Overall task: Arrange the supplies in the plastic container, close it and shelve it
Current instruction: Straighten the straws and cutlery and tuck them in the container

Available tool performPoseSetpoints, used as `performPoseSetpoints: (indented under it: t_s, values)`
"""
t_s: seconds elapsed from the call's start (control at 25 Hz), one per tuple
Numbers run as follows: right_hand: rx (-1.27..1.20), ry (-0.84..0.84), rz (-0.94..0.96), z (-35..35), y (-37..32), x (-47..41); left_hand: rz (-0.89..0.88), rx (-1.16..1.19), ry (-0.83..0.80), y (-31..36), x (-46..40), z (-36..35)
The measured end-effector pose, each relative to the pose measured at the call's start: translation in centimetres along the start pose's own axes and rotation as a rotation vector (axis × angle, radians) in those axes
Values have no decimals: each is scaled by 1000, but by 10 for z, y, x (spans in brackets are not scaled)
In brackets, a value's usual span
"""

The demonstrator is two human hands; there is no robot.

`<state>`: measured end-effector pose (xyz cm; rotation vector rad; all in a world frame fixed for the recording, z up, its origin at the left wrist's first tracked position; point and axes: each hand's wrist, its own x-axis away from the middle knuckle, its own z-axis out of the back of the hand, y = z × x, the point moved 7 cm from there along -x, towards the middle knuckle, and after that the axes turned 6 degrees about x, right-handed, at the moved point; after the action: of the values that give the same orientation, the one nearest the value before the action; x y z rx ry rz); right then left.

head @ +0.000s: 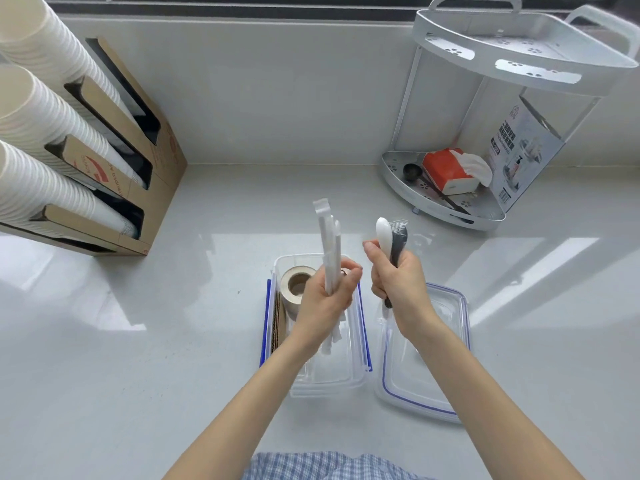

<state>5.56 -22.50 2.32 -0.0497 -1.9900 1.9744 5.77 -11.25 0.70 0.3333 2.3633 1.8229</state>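
A clear plastic container (349,377) with blue side clips stands open on the counter in front of me. A roll of tape (294,284) and brown cardboard strips (278,323) lie in its left part. My left hand (323,304) holds a bundle of white wrapped straws (327,237) upright above the container. My right hand (398,278) grips a white spoon (383,233) and a black wrapped spoon (399,242), bowls up, just right of the straws. The clear lid (446,382) with a blue seal lies flat to the right of the container.
A white two-tier corner shelf (450,211) stands at the back right, holding an orange tissue pack (446,169), a black scoop and a printed card. A cardboard dispenser (152,188) with stacks of white paper cups (45,109) fills the left side.
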Motion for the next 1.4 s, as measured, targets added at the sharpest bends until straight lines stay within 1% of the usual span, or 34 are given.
performPoseSetpoints:
  t_s: [0.12,0.2,0.32,0.48,0.6,0.72,0.8,0.92,1.0,1.08,1.16,1.24,1.4]
  values:
    - [-23,-59,-30,-3,10,1,52,-133,-27,-21,9,-3]
    - [-6,-77,-32,-3,12,2,65,-168,-30,-26,15,-4]
    - [12,-66,-14,-2,8,4,44,-168,-6,-22,14,-1]
    - [67,-61,48,-3,-3,7,9,-249,-26,-27,13,-1]
    - [182,-112,120,-12,-8,10,39,-314,-48,-41,16,-1]
    - [401,-216,158,-25,0,15,81,-373,-66,-45,15,0]
    - [509,-244,160,-30,5,17,98,-422,-82,-45,12,4]
    - [490,-227,149,-27,8,13,153,-508,-200,-42,14,7]
    - [437,-244,121,-26,12,11,163,-524,-315,-38,17,8]
    - [416,-272,104,-27,15,10,152,-520,-373,-32,18,10]
    - [430,-276,116,-28,15,10,131,-566,-354,-31,15,15]
    - [405,-225,118,-25,16,7,111,-599,-300,-28,12,16]
    - [339,-87,-29,-2,34,-7,105,-485,-50,-20,2,26]
